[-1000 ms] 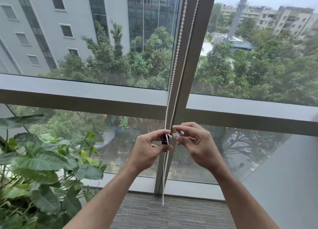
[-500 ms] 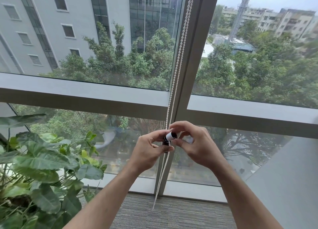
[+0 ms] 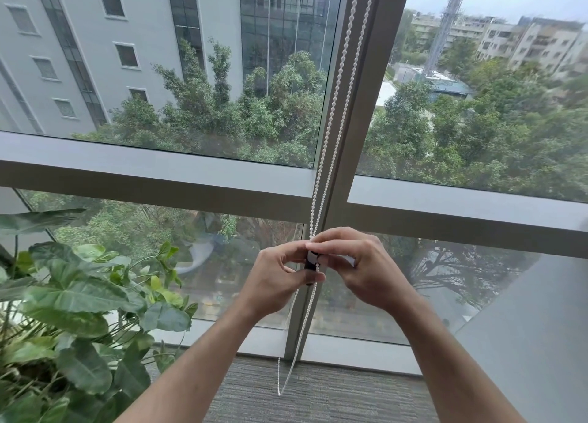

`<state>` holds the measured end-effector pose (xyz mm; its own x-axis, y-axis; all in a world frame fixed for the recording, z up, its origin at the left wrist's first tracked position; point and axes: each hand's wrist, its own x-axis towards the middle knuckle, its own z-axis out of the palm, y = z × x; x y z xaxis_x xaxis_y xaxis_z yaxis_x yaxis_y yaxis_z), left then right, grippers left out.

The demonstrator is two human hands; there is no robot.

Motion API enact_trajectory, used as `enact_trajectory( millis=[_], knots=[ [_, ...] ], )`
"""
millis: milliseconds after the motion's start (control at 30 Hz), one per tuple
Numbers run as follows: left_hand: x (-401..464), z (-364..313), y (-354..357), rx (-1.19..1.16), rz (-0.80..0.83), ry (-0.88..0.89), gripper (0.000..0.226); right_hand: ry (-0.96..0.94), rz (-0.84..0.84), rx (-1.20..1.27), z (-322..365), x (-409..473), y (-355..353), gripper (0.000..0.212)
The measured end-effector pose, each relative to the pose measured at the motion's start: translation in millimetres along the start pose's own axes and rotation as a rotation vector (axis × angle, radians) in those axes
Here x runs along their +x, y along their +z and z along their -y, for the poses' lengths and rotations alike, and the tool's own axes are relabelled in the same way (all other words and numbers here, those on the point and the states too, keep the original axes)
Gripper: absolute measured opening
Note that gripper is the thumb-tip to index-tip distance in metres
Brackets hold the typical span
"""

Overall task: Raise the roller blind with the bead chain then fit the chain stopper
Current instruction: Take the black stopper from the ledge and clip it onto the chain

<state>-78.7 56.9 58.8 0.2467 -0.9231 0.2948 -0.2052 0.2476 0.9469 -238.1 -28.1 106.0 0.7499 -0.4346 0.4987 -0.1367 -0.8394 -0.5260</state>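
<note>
Both hands meet at the bead chain in front of the window post: the left hand (image 3: 276, 282) has its thumb and curled fingers pinched around a small dark piece with a white part on it, which I take to be the chain stopper (image 3: 311, 260), and the right hand (image 3: 359, 270) curls its fingers over the top of the same piece and over the chain just above it. The bead chain (image 3: 334, 110) comes down as two strands lying close together along the post, passes through the fingers, and hangs on below them to a loop near the carpet (image 3: 318, 400). The likely trouble from here is a poor bite: if the stopper closes between beads, or catches only one strand when it should take the other, it could slide or pop off once let go. A sideways tug could also pull the chain and shift the blind. A loose grip could drop the small piece to the carpet or into the plant (image 3: 73, 298) on the left. Much is hidden. The fingers cover most of the stopper, so its shape, whether it is closed, and which strand it sits on cannot be told. The blind itself is out of view above, so how far it is raised is only a guess from the bare window glass (image 3: 191, 72).
</note>
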Motion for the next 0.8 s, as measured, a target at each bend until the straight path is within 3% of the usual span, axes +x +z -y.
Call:
enact_trajectory(
  millis=[333,533,800],
  knots=[
    [-1,-4,2,0.007,0.019,0.021,0.034,-0.095,-0.065,-0.086,-5,-4,4,0.019],
    [-2,-3,3,0.026,0.017,-0.03,0.069,-0.011,-0.068,-0.063,-3,-6,9,0.019],
    [-2,2,5,0.073,0.03,-0.047,0.071,0.141,-0.115,-0.048,-4,-9,18,0.036]
  ],
)
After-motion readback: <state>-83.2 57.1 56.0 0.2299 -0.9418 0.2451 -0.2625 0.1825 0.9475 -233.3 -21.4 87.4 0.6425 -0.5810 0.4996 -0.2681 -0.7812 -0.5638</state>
